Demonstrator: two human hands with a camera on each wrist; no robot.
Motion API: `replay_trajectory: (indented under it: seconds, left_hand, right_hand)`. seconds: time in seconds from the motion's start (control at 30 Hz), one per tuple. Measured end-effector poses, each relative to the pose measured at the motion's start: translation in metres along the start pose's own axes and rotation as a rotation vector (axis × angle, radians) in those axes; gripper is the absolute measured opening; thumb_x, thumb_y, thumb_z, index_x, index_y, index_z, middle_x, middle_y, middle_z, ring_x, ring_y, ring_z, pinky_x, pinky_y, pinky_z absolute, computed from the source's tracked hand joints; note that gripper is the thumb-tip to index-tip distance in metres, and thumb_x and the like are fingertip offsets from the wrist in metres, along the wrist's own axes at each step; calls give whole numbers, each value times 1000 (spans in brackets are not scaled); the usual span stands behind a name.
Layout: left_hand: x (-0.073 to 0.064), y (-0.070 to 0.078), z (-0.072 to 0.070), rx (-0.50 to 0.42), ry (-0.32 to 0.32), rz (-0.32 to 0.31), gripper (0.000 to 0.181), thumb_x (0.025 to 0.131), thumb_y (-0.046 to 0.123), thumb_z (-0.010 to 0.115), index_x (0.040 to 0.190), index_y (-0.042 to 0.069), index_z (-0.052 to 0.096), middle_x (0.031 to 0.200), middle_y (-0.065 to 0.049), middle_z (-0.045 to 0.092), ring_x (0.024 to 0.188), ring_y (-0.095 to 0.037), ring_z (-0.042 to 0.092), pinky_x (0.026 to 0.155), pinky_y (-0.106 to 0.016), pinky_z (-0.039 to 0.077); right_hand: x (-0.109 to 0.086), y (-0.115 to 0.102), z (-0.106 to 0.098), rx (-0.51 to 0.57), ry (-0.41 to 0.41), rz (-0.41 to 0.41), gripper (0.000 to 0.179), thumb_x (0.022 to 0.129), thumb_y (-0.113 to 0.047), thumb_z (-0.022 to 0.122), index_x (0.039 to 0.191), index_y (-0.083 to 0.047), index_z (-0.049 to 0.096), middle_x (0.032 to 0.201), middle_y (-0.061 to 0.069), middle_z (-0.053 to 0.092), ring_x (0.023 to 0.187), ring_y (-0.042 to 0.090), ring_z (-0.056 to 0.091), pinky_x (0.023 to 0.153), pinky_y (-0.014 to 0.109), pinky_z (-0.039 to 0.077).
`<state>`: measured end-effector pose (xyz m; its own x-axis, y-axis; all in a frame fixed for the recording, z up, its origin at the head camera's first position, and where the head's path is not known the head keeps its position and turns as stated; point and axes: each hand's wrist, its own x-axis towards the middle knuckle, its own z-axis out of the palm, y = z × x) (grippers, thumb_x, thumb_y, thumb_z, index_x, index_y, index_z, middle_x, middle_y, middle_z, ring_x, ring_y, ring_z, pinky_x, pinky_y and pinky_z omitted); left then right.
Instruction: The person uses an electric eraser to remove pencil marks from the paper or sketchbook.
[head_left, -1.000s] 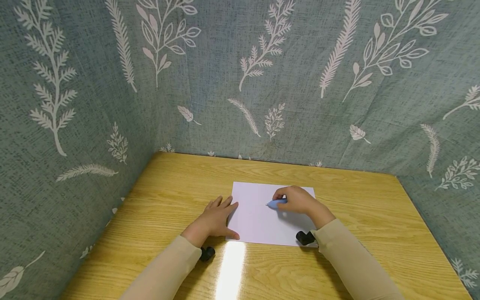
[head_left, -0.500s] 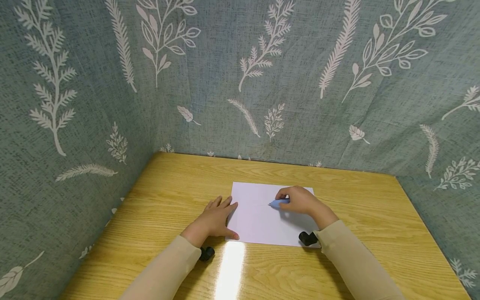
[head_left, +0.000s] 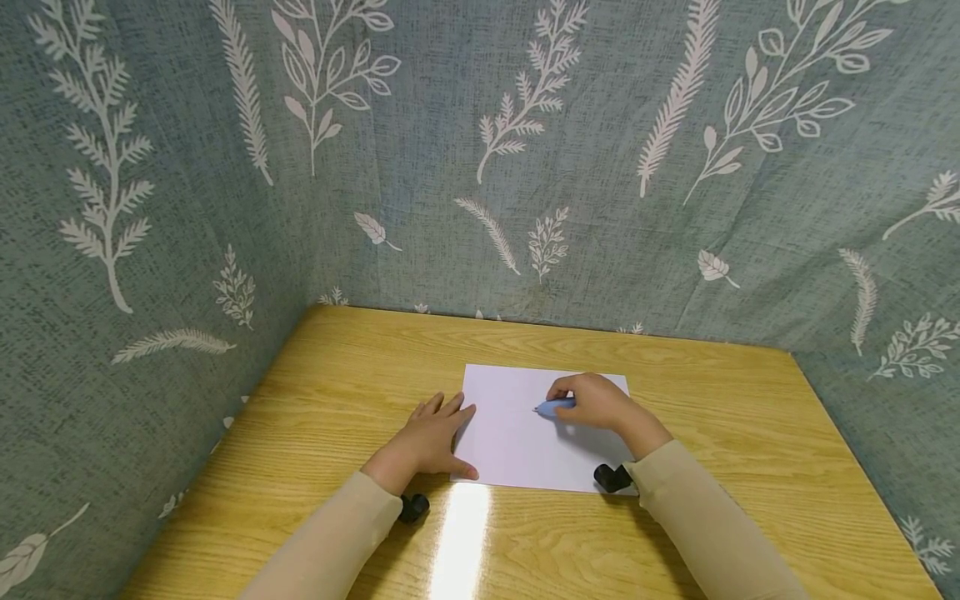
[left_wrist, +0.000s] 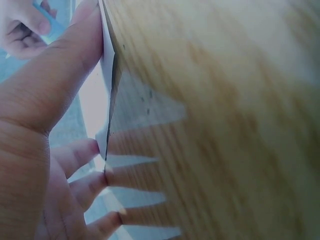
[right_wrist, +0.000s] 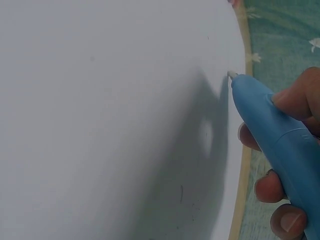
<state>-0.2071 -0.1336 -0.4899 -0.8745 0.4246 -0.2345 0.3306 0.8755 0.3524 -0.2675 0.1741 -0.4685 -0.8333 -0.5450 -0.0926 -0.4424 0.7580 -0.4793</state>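
Note:
A white sheet of paper (head_left: 502,450) lies on the wooden table. My right hand (head_left: 596,402) grips a thick blue electric eraser (head_left: 553,407), its pale tip pointing left at the paper. In the right wrist view, the thumb presses near a button on the electric eraser (right_wrist: 287,135) and the other fingers curl beneath; the narrow tip is right at the sheet. Small dark marks show on the paper (right_wrist: 100,100). My left hand (head_left: 431,437) rests with fingers spread over the sheet's left edge. The left wrist view shows that hand's thumb and fingers (left_wrist: 80,155) along the paper's edge.
The wooden table (head_left: 360,358) runs back to a green-blue curtain (head_left: 420,167) with white leaf patterns, which also hangs at both sides. A bright light reflection lies on the tabletop in front of the sheet. Black wrist cameras (head_left: 611,477) sit below both wrists.
My right hand and the electric eraser have shifted slightly right, then slightly back left over the paper. My left hand has stayed in place.

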Motion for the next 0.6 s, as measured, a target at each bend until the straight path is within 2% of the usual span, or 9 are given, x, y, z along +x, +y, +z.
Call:
replay_trajectory:
  seconds: [0.6]
  left_hand:
    - [1,0,1,-1,0,-7,107,70,61,82,157,19,36,166,-9,20,151,-42,11,120,-59,11]
  right_hand:
    - [3,0,2,-29,5,-29,15,90,-20,73,104,-23,75,96,-10,68,82,8,59,77,34,49]
